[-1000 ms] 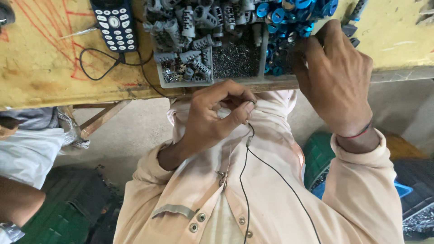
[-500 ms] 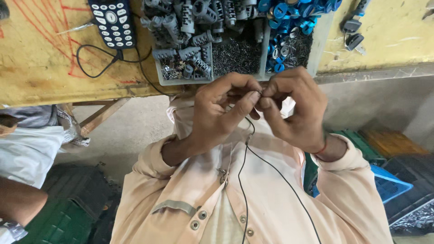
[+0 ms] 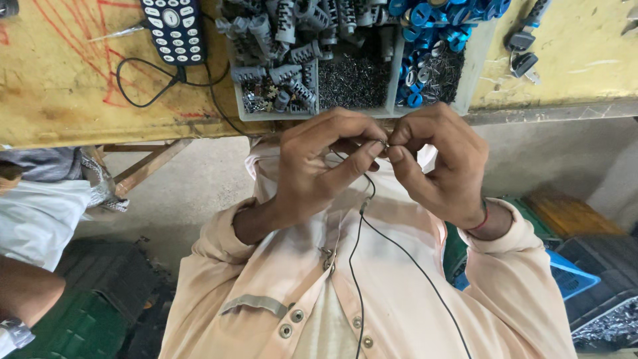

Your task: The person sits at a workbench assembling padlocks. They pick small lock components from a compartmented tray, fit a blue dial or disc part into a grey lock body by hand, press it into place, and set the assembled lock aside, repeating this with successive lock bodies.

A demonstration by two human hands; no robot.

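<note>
Both hands meet just below the counter (image 3: 80, 100) edge, left hand (image 3: 319, 169) and right hand (image 3: 435, 163) each with grip clamped on a tiny metal piece (image 3: 384, 143) at 12 o'clock from the dangling black wire (image 3: 399, 249). A slip of either grip could drop the piece into the lap.

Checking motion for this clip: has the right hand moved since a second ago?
Yes. The right hand has come down off the parts tray and toward the left hand, meeting it at a small part below the bench edge.
</note>
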